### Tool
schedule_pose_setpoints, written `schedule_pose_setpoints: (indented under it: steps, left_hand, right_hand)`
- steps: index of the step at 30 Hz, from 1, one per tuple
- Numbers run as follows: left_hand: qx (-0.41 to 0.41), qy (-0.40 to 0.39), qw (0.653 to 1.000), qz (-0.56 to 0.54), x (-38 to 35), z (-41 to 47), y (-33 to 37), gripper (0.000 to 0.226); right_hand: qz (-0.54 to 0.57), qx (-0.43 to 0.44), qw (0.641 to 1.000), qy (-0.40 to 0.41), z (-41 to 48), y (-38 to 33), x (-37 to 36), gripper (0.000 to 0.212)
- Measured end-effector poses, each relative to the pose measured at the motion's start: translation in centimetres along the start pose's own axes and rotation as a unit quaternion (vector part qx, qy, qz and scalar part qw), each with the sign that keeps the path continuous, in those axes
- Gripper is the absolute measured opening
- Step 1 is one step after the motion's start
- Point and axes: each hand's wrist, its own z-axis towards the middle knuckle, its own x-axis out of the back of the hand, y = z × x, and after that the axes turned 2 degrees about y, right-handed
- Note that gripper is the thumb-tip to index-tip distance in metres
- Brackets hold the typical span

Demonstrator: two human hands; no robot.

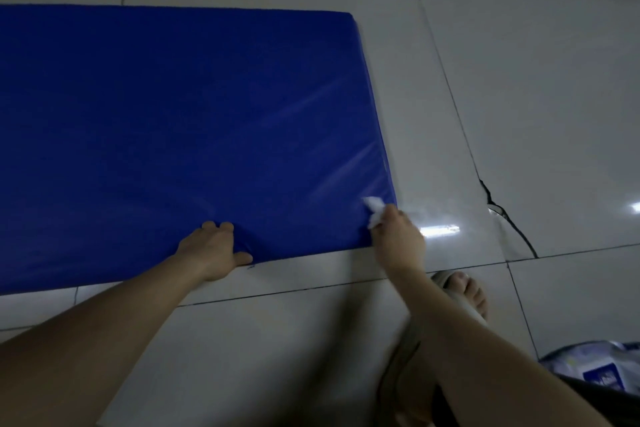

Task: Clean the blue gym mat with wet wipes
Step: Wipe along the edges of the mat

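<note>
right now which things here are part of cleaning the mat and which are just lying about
Part of the job:
- thick blue padded gym mat
- crumpled white wet wipe, held in the right hand
- left hand, gripping the mat's near edge

Just there:
- glossy pale floor tiles
- beige sandal on a foot
- blue-and-white plastic pack; contents cannot be told

The blue mat (173, 132) runs off the picture far past my left hand (211, 250), so I cannot see its other end. Most of the wet wipe (373, 210) is tucked inside my right hand (398, 236), and both look smeary. My right arm (485, 357) covers part of my foot (474, 291). Below my right hand, a packet (595, 371) is cut off at the corner, and its words are too fuzzy to read.
</note>
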Motion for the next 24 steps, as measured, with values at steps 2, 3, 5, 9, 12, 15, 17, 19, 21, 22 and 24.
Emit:
schedule_pose_setpoints:
  steps: [2, 3, 5, 9, 12, 15, 17, 19, 21, 22, 24]
  left_hand:
    - [-0.002, 0.003, 1.000, 0.001, 0.0, 0.1, 0.0, 0.073]
    - [-0.002, 0.003, 1.000, 0.002, 0.0, 0.1, 0.0, 0.073]
    - [-0.001, 0.001, 1.000, 0.005, 0.1, 0.2, 0.1, 0.073]
    - [0.001, 0.002, 1.000, 0.005, 0.0, 0.0, 0.1, 0.071]
    - [0.007, 0.005, 1.000, 0.014, 0.1, 0.0, 0.3, 0.070]
    - [0.007, 0.002, 1.000, 0.014, 0.1, 0.1, 0.2, 0.071]
    - [0.002, 0.002, 1.000, 0.008, 0.0, 0.2, 0.1, 0.071]
    - [0.002, 0.001, 1.000, 0.004, -0.1, 0.1, 0.0, 0.072]
    - [0.001, 0.005, 1.000, 0.001, -0.2, 0.1, 0.0, 0.073]
    - [0.001, 0.006, 1.000, 0.000, -0.2, 0.1, 0.0, 0.073]
    - [0.004, 0.002, 1.000, 0.001, -0.1, 0.1, 0.1, 0.073]
  right_hand:
    - [-0.009, -0.050, 0.999, 0.020, 1.2, 2.4, 0.9, 0.012]
    - [-0.006, -0.061, 0.998, 0.017, 1.2, 2.6, 1.0, 0.009]
    - [0.040, -0.064, 0.997, 0.012, 0.2, 1.1, 0.6, 0.009]
    - [0.132, 0.034, 0.990, -0.042, -4.9, -7.2, -3.9, 0.039]
    - [0.116, 0.142, 0.978, -0.104, -7.9, -12.3, -5.6, 0.041]
    - [0.050, 0.196, 0.975, -0.093, -6.7, -10.5, -4.5, 0.033]
    - [0.016, 0.132, 0.989, -0.061, -4.4, -6.9, -2.9, 0.030]
    - [-0.008, 0.032, 0.999, -0.023, -1.8, -2.9, -1.2, 0.026]
    - [-0.021, -0.041, 0.999, 0.016, -0.2, 0.2, 0.2, 0.017]
    - [-0.028, -0.064, 0.997, 0.025, 0.1, 0.8, 0.6, 0.014]
    - [-0.012, -0.101, 0.994, 0.028, -0.1, 0.5, 0.5, 0.013]
